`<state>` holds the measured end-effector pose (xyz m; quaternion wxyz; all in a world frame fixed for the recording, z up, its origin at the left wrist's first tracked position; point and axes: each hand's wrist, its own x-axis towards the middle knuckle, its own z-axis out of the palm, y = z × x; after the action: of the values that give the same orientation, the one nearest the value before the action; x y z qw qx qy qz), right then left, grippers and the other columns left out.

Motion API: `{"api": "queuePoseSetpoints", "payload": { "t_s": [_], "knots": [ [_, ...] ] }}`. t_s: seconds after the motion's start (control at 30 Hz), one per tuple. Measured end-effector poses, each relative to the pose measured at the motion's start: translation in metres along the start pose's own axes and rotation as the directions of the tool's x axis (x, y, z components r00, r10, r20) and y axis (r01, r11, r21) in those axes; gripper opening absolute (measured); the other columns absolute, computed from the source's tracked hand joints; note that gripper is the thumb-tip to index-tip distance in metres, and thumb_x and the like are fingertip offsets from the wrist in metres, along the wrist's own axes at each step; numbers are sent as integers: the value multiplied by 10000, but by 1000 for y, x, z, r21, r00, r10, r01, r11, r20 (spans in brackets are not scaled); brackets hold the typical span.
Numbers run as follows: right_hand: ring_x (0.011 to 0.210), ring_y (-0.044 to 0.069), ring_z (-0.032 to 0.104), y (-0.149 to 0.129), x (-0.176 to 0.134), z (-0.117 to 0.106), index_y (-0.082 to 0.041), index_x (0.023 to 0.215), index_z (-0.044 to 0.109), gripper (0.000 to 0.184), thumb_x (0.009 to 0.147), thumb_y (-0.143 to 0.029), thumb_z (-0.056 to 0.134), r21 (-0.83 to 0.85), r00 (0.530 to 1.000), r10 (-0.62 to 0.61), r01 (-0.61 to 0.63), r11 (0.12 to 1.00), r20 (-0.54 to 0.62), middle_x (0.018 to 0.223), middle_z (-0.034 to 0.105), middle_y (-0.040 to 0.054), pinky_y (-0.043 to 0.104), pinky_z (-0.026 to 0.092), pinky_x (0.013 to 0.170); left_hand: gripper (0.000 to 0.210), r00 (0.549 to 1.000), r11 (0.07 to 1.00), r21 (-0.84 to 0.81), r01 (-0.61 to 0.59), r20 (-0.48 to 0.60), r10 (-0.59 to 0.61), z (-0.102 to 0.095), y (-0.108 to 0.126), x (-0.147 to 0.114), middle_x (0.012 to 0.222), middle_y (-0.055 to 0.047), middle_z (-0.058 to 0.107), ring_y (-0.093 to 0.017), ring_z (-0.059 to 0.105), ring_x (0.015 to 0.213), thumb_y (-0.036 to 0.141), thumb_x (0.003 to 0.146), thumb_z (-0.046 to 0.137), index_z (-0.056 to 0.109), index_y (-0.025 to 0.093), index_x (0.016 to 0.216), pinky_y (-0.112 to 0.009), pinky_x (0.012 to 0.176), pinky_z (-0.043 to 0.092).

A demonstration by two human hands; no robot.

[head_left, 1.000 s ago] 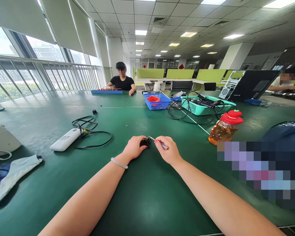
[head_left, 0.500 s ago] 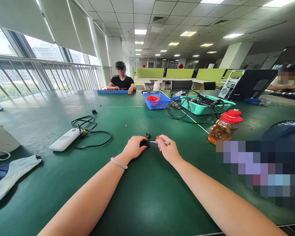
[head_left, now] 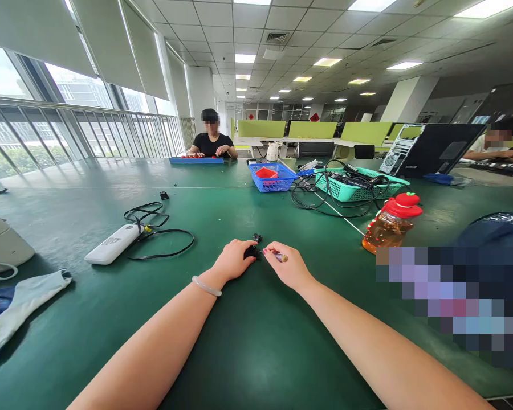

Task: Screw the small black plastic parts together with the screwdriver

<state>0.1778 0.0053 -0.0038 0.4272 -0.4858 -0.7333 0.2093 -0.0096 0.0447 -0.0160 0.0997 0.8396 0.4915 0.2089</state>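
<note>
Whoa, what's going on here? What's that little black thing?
Someone is working on it with both hands. The left hand holds the small black part on the green table, and the right hand holds a thin tool, its tip at or very near the part. I can't tell what the part is. Another small dark piece lies just beyond. Across the table, another person is behind a blue tray.

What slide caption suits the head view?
Left hand holds a small black part while the right hand points a slim tool at it.
</note>
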Motion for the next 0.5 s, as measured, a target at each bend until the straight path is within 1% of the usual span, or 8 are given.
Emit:
{"api": "queuePoseSetpoints", "payload": {
  "t_s": [0.1, 0.17, 0.27, 0.33, 0.5],
  "knots": [
    [571, 134, 489, -7, -2, -2, -220, 656, 557, 339, 919, -404, 446, -89, 993, -86, 79, 993, -81, 581, 558, -11, 248, 360, 560, 445, 1000, 1000, -4, -10, 2, 10, 0, 0, 0, 1206, -95, 686, -271, 593, 1129, 294, 856, 600, 580, 214, 1293, -422, 1006, 463],
    [578, 137, 490, -11, -2, -3, -220, 621, 535, 366, 929, -387, 432, -125, 988, -123, 111, 986, -90, 556, 545, -10, 248, 358, 569, 443, 1000, 1000, -9, -25, 5, 25, 0, 0, 0, 1208, -84, 689, -268, 597, 1110, 287, 851, 613, 584, 219, 1288, -416, 996, 467],
    [557, 132, 479, -13, -2, -5, -222, 602, 512, 352, 921, -351, 440, -158, 986, -166, 164, 974, 3, 543, 534, -19, 246, 361, 579, 442, 999, 999, -8, -32, 11, 32, -2, 0, 0, 1207, -72, 696, -271, 599, 1086, 297, 843, 633, 595, 218, 1276, -416, 984, 471],
    [559, 131, 485, -14, -2, -6, -223, 612, 509, 320, 912, -316, 447, -179, 980, -190, 198, 964, 61, 563, 550, -23, 249, 373, 609, 446, 1000, 1000, -3, -20, 18, 20, -3, 0, 0, 1204, -71, 699, -275, 601, 1075, 318, 842, 639, 601, 212, 1273, -415, 978, 472],
    [601, 139, 513, -13, -3, -7, -222, 645, 516, 261, 897, -256, 460, -210, 958, -261, 280, 937, 116, 602, 593, -20, 289, 409, 746, 437, 1000, 1000, -3, -22, 17, 22, -4, 1, -1, 1208, -72, 697, -269, 604, 1076, 328, 855, 623, 600, 214, 1276, -408, 973, 474]
  ]
}}
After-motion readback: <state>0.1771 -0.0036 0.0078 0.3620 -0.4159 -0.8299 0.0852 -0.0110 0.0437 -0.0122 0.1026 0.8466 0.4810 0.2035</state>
